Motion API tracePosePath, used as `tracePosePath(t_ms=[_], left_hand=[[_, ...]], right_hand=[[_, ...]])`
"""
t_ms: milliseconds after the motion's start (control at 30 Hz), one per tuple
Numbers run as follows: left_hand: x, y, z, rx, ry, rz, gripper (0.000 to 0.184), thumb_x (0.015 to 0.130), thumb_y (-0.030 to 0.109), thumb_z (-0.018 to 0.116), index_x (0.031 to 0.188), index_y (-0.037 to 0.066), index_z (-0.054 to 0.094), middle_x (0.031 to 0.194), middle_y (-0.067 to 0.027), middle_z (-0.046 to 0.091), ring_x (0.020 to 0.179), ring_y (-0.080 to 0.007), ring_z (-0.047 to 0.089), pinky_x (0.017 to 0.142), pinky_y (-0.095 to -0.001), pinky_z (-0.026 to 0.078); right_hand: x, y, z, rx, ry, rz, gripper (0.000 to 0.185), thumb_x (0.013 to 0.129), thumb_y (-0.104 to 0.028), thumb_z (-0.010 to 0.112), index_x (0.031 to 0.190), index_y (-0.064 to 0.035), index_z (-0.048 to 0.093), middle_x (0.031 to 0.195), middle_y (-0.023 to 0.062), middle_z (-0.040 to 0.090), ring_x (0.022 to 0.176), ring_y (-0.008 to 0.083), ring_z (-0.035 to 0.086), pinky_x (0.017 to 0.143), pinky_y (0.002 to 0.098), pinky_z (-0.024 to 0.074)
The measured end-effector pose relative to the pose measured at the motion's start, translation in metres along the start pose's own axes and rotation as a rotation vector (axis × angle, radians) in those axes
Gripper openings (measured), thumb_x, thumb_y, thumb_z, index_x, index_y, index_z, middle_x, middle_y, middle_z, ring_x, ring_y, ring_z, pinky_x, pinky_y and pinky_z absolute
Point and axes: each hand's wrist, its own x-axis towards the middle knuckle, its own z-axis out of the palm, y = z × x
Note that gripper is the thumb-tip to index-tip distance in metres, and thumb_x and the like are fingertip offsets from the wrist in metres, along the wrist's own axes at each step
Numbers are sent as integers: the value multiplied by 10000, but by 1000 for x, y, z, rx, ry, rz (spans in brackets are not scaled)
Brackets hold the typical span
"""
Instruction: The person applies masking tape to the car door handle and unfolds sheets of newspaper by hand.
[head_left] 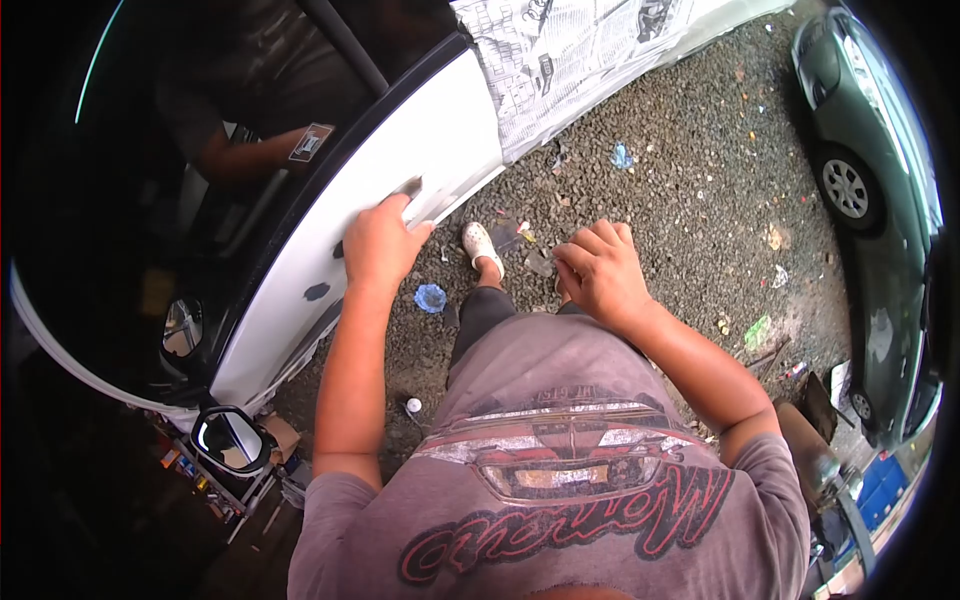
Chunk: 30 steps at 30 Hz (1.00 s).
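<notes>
My left hand [380, 245] is curled against the white car door [440, 130], below the window's black edge. A small dark patch shows at its fingertips; I cannot tell whether it is something held or a mark on the panel. Bare grey streaks run along the panel beside the fingers. In front of my belly, away from the car, my right hand [603, 275] has thumb and fingers drawn together. A greyish, thin scrap [540, 262] appears just off its fingertips; whether it is held or lies on the ground is unclear.
Newspaper [560, 60] covers the adjoining panel. The white car's side mirror [232, 440] juts out at lower left. A dark green car [875, 200] stands on the right. Blue plastic [430, 298] and other litter lie on the gravel [690, 220] near my white clog [482, 245].
</notes>
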Motion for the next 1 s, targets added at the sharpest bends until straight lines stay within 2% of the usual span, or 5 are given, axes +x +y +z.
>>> tracePosePath(t_ms=[533,633,767,900,1000], left_hand=[[-4,-14,10,34,24,122,274,939,209,740,1151,36,755,892,-223,756,887,-431,741,787,-525,578],[-15,-4,2,8,119,197,325,915,178,773,1202,29,751,880,-198,755,846,-372,758,776,-460,594],[-56,39,-9,-418,-136,17,432,944,111,786,1360,29,703,973,-101,771,793,-182,731,768,-312,590],[-78,73,-5,-1176,-437,54,443,990,39,745,1400,-88,635,1208,-92,722,996,-99,689,805,-250,597],[-81,73,-8,-1172,-435,5,409,990,45,752,1367,-79,653,1215,-112,720,970,-96,688,801,-254,596]], right_hand=[[13,-10,2,155,-17,89,165,904,-179,798,1048,-102,782,925,37,670,906,265,596,886,409,460],[15,-9,-2,837,-200,406,542,970,-189,667,1493,-88,563,1061,75,657,958,189,599,926,336,492],[26,-9,-21,1554,-319,432,748,904,-98,472,1621,-76,263,1345,126,507,1239,243,578,1064,391,482],[36,-26,-16,1389,-357,319,770,868,10,468,1613,-69,288,1356,153,529,1245,257,586,1098,403,475],[32,-40,-20,992,-235,165,776,875,109,533,1604,-86,350,1335,152,636,1189,261,659,1017,400,546]])
